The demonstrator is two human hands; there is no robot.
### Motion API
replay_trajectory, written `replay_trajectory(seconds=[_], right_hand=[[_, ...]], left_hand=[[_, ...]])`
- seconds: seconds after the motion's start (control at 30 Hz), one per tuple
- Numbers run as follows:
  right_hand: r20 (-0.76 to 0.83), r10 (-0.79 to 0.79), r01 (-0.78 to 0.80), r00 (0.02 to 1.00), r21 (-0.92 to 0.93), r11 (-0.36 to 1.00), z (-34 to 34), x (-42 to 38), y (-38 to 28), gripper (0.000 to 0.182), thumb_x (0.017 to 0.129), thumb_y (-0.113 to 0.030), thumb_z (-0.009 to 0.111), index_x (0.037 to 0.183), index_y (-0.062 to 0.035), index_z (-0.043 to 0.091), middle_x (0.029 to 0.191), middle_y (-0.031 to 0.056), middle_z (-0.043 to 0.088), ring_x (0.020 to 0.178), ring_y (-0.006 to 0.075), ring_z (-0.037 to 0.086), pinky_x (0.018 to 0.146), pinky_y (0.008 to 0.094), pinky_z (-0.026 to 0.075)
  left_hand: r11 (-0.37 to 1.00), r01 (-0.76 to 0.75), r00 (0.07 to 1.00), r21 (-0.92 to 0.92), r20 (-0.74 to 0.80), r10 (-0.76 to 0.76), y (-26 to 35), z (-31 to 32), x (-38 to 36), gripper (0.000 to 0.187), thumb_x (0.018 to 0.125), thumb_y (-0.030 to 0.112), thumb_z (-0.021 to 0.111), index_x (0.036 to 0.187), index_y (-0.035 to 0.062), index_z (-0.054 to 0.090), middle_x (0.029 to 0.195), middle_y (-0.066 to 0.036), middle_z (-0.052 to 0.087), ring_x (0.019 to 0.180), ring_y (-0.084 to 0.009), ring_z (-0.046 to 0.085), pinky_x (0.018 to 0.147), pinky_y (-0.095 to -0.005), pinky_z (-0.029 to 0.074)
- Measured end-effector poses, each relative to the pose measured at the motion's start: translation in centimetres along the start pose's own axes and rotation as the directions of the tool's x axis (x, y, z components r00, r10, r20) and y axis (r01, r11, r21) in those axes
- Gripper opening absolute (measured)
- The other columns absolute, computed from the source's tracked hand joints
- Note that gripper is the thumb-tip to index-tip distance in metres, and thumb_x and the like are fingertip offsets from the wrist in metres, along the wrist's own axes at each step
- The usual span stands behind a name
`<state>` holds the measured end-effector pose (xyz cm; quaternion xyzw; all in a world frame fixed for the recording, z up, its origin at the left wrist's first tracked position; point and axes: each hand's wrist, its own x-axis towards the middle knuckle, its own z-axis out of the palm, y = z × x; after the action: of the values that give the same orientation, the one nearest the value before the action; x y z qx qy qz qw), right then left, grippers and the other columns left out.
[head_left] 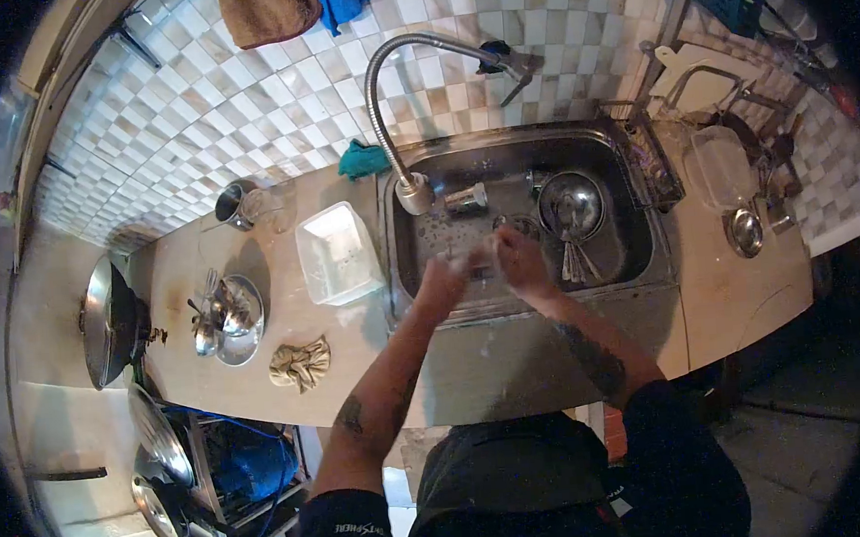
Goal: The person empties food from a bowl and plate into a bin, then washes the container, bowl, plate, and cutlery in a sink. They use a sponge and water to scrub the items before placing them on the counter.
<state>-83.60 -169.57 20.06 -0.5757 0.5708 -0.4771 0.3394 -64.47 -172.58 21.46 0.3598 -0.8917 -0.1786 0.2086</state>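
Over the near part of the metal sink (pixel 656 255), my left hand (pixel 450 277) is smeared by motion, so its fingers cannot be read. Close beside it, my right hand (pixel 520 258) has its fingers curled in; whatever they hold, if anything, is hidden. Below the flexible tap's head (pixel 414 193), a small cylindrical container (pixel 465 199) lies on its side in the sink. To the right of my hands sits a round metal bowl (pixel 572 204), with several metal utensils (pixel 577 262) at its near side.
Left of the sink stand a clear plastic tub (pixel 339 254), a crumpled tan cloth (pixel 300 364), a metal plate with utensils (pixel 241 319) and a metal cup (pixel 236 205). A wire rack (pixel 653 171), plastic container (pixel 717 167) and metal bowl (pixel 745 231) are at the right.
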Motion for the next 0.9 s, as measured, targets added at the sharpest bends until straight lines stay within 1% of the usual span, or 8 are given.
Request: replay_trajectory(seconds=[0.03,0.13,0.17,0.33,0.43,0.57,0.8,0.9], right_hand=[[0.053,-0.395,0.389,0.917,-0.342,0.855,-1.1,0.8,-0.7,0.027,0.092,-0.036,0.051,0.09,-0.0108,0.06,0.074,0.0046,0.058,0.068,0.0188,0.057,0.054,0.0363,0.043],[0.116,-0.162,0.171,0.98,-0.08,0.982,-2.9,2.3,-2.2,0.029,0.092,-0.03,0.051,0.103,-0.0047,0.058,0.102,0.0191,0.06,0.072,0.0407,0.058,0.069,0.0447,0.049],[0.187,-0.11,0.102,0.976,0.052,0.993,-2.9,2.8,0.0,0.029,0.092,-0.031,0.051,0.099,-0.0042,0.058,0.1,0.0184,0.061,0.075,0.0412,0.058,0.071,0.045,0.049],[0.173,-0.183,0.231,0.968,-0.322,0.918,-3.3,1.3,0.5,0.028,0.087,-0.027,0.059,0.098,-0.0014,0.061,0.103,0.0161,0.062,0.095,0.0405,0.056,0.088,0.0462,0.046],[0.484,-0.585,0.743,0.651,-0.249,0.621,-4.8,0.3,-0.8,0.036,0.09,-0.039,0.059,0.104,-0.0062,0.063,0.101,0.0143,0.063,0.09,0.0358,0.062,0.084,0.0447,0.049],[0.632,-0.251,0.506,0.733,-0.26,0.823,-4.0,-0.7,-2.9,0.045,0.085,-0.032,0.063,0.117,-0.0008,0.054,0.109,0.0193,0.06,0.101,0.039,0.057,0.091,0.045,0.045],[0.455,0.379,-0.069,0.806,-0.563,0.823,-1.1,2.9,5.6,0.068,0.087,-0.035,0.062,0.136,0.0032,0.034,0.132,0.0263,0.043,0.116,0.0392,0.048,0.099,0.0463,0.039],[0.367,0.042,0.214,0.929,-0.627,0.75,0.6,3.1,7.7,0.06,0.088,-0.031,0.06,0.135,0.0001,0.039,0.133,0.0247,0.042,0.12,0.0396,0.045,0.102,0.0468,0.036]], left_hand=[[0.991,0.108,0.994,0.074,0.007,-0.109,0.3,0.0,-0.2,0.031,0.08,0.008,0.064,0.11,0.0058,0.063,0.102,-0.017,0.066,0.096,-0.035,0.063,0.089,-0.039,0.05],[0.44,0.252,0.925,-0.862,0.081,-0.372,3.0,-0.1,1.4,0.035,0.088,0.014,0.061,0.12,0.001,0.056,0.099,-0.022,0.067,0.09,-0.0316,0.067,0.081,-0.0364,0.051],[0.857,0.261,0.946,-0.445,-0.056,-0.318,4.4,-0.6,1.7,0.043,0.083,0.021,0.07,0.117,-0.0015,0.057,0.101,-0.022,0.067,0.099,-0.0337,0.065,0.082,-0.0385,0.051],[0.939,0.151,0.984,-0.309,-0.046,-0.173,1.5,0.3,0.4,0.046,0.084,0.014,0.065,0.124,-0.0005,0.05,0.096,-0.022,0.065,0.093,-0.0405,0.063,0.079,-0.0427,0.051],[0.977,0.131,0.989,-0.17,-0.048,-0.141,1.3,1.3,-1.1,0.045,0.086,0.008,0.057,0.129,0.0004,0.045,0.094,-0.023,0.063,0.09,-0.0422,0.062,0.077,-0.0447,0.05],[0.974,0.013,0.997,-0.225,0.072,0.003,0.1,5.4,-0.6,0.035,0.087,0.007,0.053,0.122,0.0021,0.051,0.093,-0.023,0.063,0.087,-0.0419,0.061,0.075,-0.0437,0.05],[0.544,0.41,0.643,-0.732,-0.192,-0.742,1.9,-4.0,-1.6,0.021,0.093,0.015,0.054,0.102,-0.0032,0.06,0.091,-0.017,0.063,0.082,-0.023,0.063,0.073,-0.0344,0.05],[0.757,0.034,0.547,-0.652,-0.622,-0.56,1.1,-10.0,-2.6,0.015,0.091,0.01,0.058,0.098,-0.0025,0.058,0.097,-0.02,0.061,0.086,-0.0241,0.059,0.08,-0.0359,0.047]])
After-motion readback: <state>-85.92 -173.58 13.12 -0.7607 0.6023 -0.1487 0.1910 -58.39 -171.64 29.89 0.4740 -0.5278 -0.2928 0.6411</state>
